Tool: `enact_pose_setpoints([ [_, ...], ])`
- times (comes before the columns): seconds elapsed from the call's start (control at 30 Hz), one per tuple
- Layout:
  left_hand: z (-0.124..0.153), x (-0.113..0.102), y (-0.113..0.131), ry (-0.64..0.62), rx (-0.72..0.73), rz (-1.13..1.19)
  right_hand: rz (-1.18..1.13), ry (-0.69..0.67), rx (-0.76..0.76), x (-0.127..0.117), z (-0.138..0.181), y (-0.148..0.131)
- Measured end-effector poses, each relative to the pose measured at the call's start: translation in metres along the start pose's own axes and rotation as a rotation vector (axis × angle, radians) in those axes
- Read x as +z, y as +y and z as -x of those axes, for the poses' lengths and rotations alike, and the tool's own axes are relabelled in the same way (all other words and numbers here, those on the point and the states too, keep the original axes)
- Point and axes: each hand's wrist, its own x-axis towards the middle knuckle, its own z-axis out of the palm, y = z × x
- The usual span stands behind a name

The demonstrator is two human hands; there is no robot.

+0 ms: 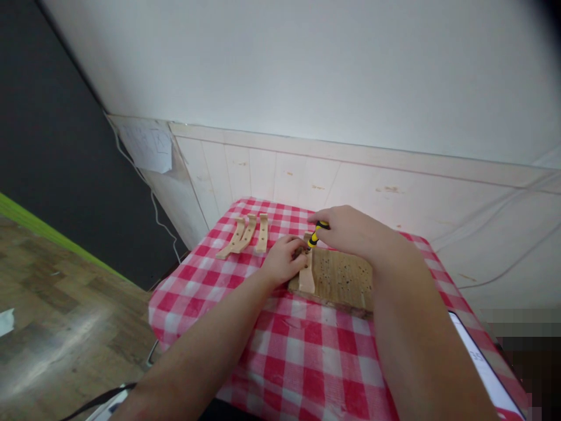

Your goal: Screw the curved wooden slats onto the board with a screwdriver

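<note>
A wooden board (339, 280) with many small holes lies on a table with a red and white checked cloth (302, 345). A light wooden hook piece (307, 279) rests on the board's left end. My left hand (284, 259) is closed with its fingers pinched at the top of that piece. My right hand (350, 231) is wrapped round a yellow and black screwdriver (315, 235), whose tip points down at the same spot by my left fingers.
Three more wooden hook pieces (245, 235) lie side by side at the table's far left. A white panelled wall (333, 175) stands right behind the table. A phone or tablet (482, 365) lies at the right edge. Wooden floor (65, 316) on the left.
</note>
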Motion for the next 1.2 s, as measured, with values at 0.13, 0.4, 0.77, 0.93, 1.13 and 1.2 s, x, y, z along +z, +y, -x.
enact_pose_setpoints([
  [0.13, 0.0003, 0.0004, -0.0010, -0.007, 0.000, 0.001, 0.151, 0.002, 0.125, -0.0025, -0.0010, -0.0055],
  [0.4, 0.0004, 0.0005, -0.0009, -0.017, -0.021, -0.013, 0.009, 0.011, 0.026, -0.0006, 0.0031, -0.0039],
  [0.77, 0.0000, 0.0016, -0.0016, 0.002, -0.001, 0.004, 0.207, 0.055, 0.288, -0.0013, -0.0010, -0.0012],
  [0.93, 0.0008, 0.0014, -0.0002, -0.001, -0.013, -0.004, 0.137, 0.032, 0.105, -0.0044, 0.0039, 0.0003],
  [1.13, 0.0012, 0.0007, 0.0014, -0.008, -0.032, -0.017, 0.055, 0.007, 0.034, -0.0064, 0.0057, 0.0003],
  [1.2, 0.0009, 0.0002, 0.0016, -0.011, -0.028, -0.013, 0.110, 0.006, 0.092, -0.0057, 0.0046, 0.0004],
])
